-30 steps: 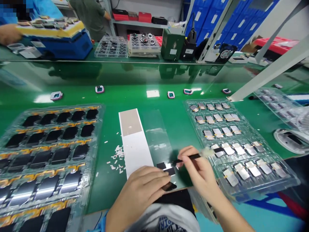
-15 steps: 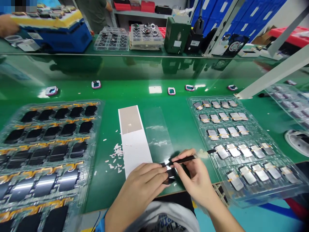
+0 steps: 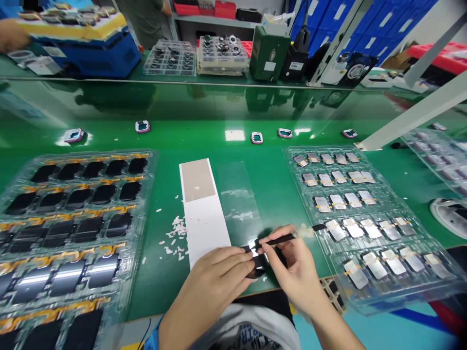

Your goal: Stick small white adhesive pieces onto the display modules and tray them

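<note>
My left hand point(image 3: 213, 279) lies with its fingers together over a small black display panel point(image 3: 260, 263), pressing it near the table's front edge. The fingers cover part of the panel. In my right hand point(image 3: 297, 270) is a slim black hand tool point(image 3: 280, 240), with yellowish tape round its middle. The tool's tip meets the panel's upper edge beside my left fingertips; what it touches exactly is too small to tell. A white backing sheet point(image 3: 205, 221) with a beige upper part lies just left of the panel, and a clear film point(image 3: 239, 194) lies beside it.
A clear tray point(image 3: 140, 243) of black display panels stands at left, another clear tray point(image 3: 328, 253) of silver-backed panels at right. Paper scraps point(image 3: 177, 231) litter the green table. Several pink-and-white watch cases point(image 3: 257, 138) sit farther back. A slanting white post point(image 3: 412, 114) rises at right.
The watch cases at the back have shifted slightly left in the view. Both hands, the panel and the tool stay almost in place.
</note>
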Motion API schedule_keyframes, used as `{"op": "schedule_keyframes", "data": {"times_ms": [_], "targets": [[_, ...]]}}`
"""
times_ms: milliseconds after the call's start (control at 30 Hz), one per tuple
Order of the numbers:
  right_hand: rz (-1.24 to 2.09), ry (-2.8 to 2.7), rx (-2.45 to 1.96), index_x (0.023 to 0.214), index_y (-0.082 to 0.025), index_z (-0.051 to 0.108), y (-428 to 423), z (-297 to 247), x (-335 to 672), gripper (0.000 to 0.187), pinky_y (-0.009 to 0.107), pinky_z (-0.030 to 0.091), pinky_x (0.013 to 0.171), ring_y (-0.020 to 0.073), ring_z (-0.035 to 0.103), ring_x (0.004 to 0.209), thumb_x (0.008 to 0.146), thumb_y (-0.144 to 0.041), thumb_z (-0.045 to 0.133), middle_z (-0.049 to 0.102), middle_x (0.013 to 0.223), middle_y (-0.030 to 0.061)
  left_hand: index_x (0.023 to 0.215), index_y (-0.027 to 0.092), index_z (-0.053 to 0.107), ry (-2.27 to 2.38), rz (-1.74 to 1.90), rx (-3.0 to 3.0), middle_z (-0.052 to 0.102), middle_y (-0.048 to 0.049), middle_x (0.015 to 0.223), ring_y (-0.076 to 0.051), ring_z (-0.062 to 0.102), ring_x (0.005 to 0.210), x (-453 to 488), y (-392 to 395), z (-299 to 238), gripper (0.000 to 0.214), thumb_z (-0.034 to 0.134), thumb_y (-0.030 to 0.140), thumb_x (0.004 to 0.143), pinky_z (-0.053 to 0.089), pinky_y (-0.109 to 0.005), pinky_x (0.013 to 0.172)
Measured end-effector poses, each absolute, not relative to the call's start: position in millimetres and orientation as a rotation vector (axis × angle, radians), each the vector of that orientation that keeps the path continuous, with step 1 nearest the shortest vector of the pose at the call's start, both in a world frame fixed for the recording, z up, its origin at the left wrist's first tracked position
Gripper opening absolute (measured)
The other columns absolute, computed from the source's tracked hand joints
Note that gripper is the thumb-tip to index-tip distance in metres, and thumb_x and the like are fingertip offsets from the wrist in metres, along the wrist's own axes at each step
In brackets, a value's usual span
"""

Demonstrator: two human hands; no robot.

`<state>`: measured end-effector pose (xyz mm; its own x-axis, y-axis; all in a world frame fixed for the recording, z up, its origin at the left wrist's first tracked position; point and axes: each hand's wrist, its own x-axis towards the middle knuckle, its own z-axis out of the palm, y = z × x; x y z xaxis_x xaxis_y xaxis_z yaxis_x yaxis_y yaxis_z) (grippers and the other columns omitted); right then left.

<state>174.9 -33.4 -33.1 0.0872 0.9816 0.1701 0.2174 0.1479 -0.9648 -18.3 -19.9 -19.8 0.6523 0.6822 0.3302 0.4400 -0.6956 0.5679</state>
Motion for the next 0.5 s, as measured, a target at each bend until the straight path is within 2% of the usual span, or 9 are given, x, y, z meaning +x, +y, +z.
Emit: {"op": "schedule_keyframes", "data": {"times_ms": [167, 333, 500], "targets": [[1.071, -1.019, -1.181, 0.096, -0.024, 0.055, -32, -28, 180, 0.013, 0.025, 0.06, 0.068, 0.0123, 0.071, 0.067, 0.092, -0.022, 0.067, 0.07, 0.085, -0.0002, 0.105, 0.017, 0.068, 0.939, 0.876, 2.275, 0.077, -0.0052, 0.106, -0.02, 0.07, 0.094, -18, -19, -19, 0.013, 0.059, 0.023, 0.098, 0.058, -0.035, 0.083], [1.126, -0.854, -1.102, 0.098, -0.025, 0.053, -41, -15, 166, 0.012, 0.035, 0.065, 0.074, 0.0204, 0.076, 0.082, 0.094, -0.025, 0.065, 0.07, 0.086, 0.001, 0.109, 0.018, 0.07, 1.022, 0.999, 2.107, 0.076, -0.005, 0.089, -0.017, 0.068, 0.078, -18, -18, -17, 0.016, 0.059, 0.02, 0.098, 0.054, -0.027, 0.07], [1.018, -0.863, -1.075, 0.1, -0.027, 0.054, -50, -2, 146, 0.01, 0.033, 0.067, 0.072, 0.0208, 0.076, 0.088, 0.095, -0.022, 0.062, 0.066, 0.09, 0.001, 0.118, 0.021, 0.068, 1.12, 0.983, 2.026, 0.073, -0.0024, 0.084, -0.015, 0.066, 0.072, -16, -19, -14, 0.023, 0.057, 0.019, 0.098, 0.05, -0.024, 0.064]]}}
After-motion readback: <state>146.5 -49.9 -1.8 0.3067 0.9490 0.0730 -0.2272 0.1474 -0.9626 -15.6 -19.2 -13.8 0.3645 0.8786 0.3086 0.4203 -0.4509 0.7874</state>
